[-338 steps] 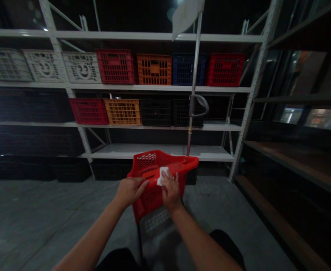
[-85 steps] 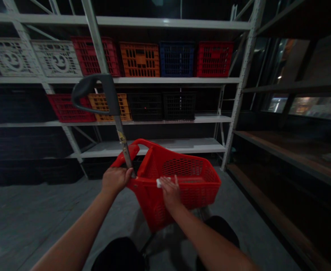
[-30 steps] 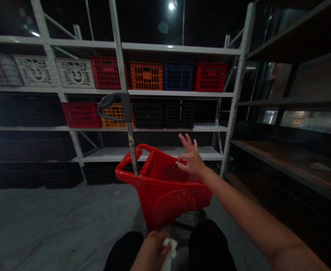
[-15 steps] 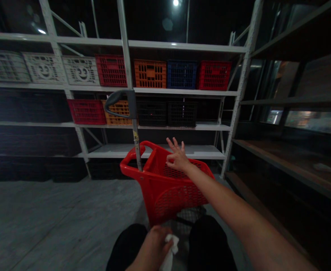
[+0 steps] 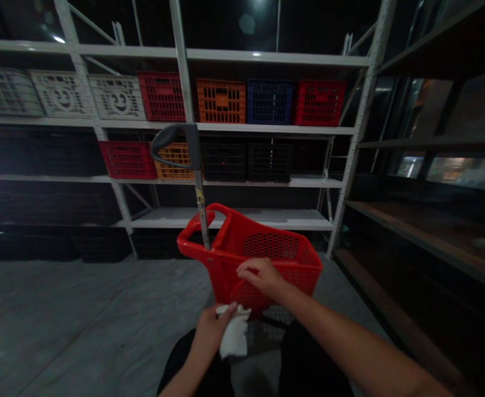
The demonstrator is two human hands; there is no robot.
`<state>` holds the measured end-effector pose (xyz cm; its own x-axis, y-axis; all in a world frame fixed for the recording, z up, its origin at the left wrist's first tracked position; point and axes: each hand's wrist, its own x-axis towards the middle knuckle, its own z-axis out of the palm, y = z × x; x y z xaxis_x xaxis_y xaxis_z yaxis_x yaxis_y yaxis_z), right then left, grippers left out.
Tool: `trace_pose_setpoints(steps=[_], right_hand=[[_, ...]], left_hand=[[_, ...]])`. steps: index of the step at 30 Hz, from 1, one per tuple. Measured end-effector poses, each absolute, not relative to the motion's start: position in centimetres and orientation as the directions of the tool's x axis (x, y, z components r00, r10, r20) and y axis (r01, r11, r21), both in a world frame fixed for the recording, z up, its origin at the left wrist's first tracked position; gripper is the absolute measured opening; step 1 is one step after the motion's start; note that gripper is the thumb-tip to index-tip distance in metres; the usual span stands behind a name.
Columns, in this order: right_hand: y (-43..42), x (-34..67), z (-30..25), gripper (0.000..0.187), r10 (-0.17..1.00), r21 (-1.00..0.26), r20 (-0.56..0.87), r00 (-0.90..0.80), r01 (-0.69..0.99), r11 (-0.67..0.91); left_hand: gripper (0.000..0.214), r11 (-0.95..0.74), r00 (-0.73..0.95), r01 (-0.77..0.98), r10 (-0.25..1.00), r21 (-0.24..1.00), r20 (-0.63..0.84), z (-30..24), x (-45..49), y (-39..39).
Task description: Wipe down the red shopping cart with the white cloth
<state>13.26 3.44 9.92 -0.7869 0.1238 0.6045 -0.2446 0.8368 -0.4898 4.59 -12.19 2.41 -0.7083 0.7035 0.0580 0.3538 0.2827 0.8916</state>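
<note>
The left hand [image 5: 215, 328] is clenching one white cloth [image 5: 234, 333], while the right hand [image 5: 261, 275] is resting loosely curled, ungrasping fingers on the mesh of one red shopping basket [image 5: 221, 275] (standing upright on its trolley), facing seven crates [image 5: 221, 102] along one shelf [image 5: 267, 130].

A bright red plastic shopping basket [image 5: 275, 245] carries a honeycomb of small holes. In front of it hangs a crumpled white cloth [image 5: 234, 331]. Beyond it, white plastic crates [image 5: 62, 94] show a smiley-face lattice, beside a red slotted crate [image 5: 161, 96], an orange slotted crate [image 5: 220, 102] and a dark blue slotted crate [image 5: 269, 102]; lower sit black gridded crates [image 5: 225, 162].
</note>
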Motion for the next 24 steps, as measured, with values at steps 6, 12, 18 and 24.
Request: trace_pose_setpoints(steps=[6,12,18,24], right_hand=[[-2.8,16.2,4.5,0.033,0.454,-0.738,0.599,-0.66,-0.234,0.633],[-2.1,13.6,-0.4,0.037,0.519,-0.976,0.154,-0.841,-0.213,-0.055],[4.0,12.0,2.9,0.027,0.755,-0.959,0.28,-0.593,-0.208,0.193],[6.2,6.5,8.2,0.06,0.357,-0.292,0.799,-0.484,0.207,0.934]], left_hand=[[0.065,0.223,-0.739,0.148,0.672,0.963,-0.042,2.2,3.8,-11.9],[0.055,0.206,-0.626,0.345,0.777,0.916,0.062,1.0,4.3,-11.2],[0.042,0.283,-0.679,0.643,0.64,0.712,0.36,3.7,-0.5,-12.3],[0.031,0.419,-0.382,0.883,0.375,0.213,0.845,11.3,-8.6,-11.0]])
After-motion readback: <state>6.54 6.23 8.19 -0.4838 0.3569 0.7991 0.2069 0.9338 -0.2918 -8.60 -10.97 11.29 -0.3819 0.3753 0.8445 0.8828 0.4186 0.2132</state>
